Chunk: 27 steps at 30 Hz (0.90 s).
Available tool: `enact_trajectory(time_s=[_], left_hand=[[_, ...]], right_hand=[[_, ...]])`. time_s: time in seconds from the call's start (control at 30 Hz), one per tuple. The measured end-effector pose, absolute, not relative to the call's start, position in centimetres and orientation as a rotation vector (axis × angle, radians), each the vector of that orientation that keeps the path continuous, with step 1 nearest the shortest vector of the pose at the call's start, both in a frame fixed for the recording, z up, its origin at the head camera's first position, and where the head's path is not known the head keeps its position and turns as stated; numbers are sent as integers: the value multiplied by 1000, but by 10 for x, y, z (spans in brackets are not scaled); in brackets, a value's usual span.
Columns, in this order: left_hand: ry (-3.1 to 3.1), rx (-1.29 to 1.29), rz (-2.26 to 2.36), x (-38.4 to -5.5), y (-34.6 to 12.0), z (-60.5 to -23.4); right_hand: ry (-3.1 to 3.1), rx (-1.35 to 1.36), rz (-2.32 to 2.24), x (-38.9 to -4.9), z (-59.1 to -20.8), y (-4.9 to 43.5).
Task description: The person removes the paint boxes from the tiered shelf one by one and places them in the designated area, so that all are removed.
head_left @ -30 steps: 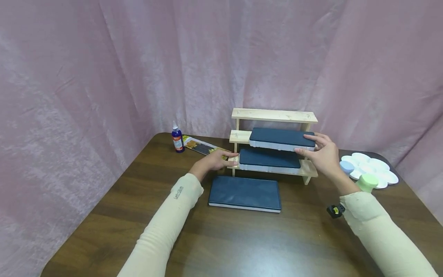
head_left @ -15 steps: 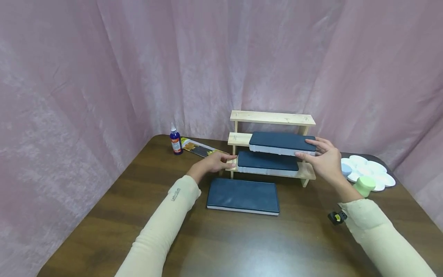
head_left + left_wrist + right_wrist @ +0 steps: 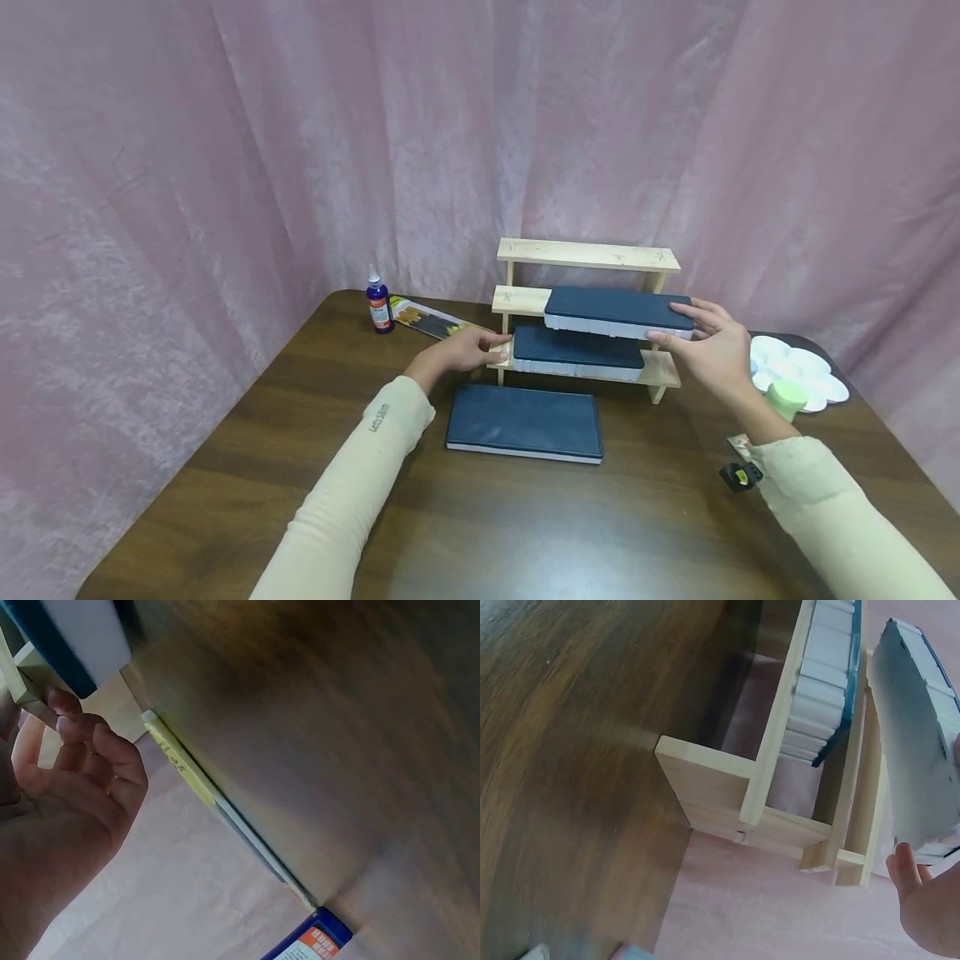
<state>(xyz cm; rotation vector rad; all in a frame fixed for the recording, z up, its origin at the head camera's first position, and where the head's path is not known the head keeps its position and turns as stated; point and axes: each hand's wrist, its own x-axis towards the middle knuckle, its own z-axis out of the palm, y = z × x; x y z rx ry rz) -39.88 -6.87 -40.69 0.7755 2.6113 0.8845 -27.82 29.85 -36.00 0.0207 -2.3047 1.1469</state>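
A pale wooden three-tier stand is at the back of the table. My left hand holds the left end of its lowest shelf, with fingers curled at the shelf end in the left wrist view. On that shelf sits a white case with a dark blue lid. My right hand grips the right end of a similar case, thumb below and fingers on the lid. This case overlaps the middle shelf in the head view; its pale underside shows tilted in the right wrist view.
A third dark blue-lidded case lies on the table before the stand. Left of the stand are a blue bottle and a flat packet of brushes. Right of it are a white flower-shaped palette and a green container. Pink curtains hang behind.
My right hand and the case it grips have shifted slightly to the right and a little lower against the stand. My left hand keeps its place at the shelf end.
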Motion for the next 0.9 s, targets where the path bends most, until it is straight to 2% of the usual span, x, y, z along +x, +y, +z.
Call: enact_trajectory(time_s=[0.47,0.9], left_hand=[[2583,852,926,-400,-72,-409],[2600,803,949,-405,-79,-406]], right_hand=[[-2355,66,1128,-246,-359,316],[-2380,110,1079,-230,-363,327]])
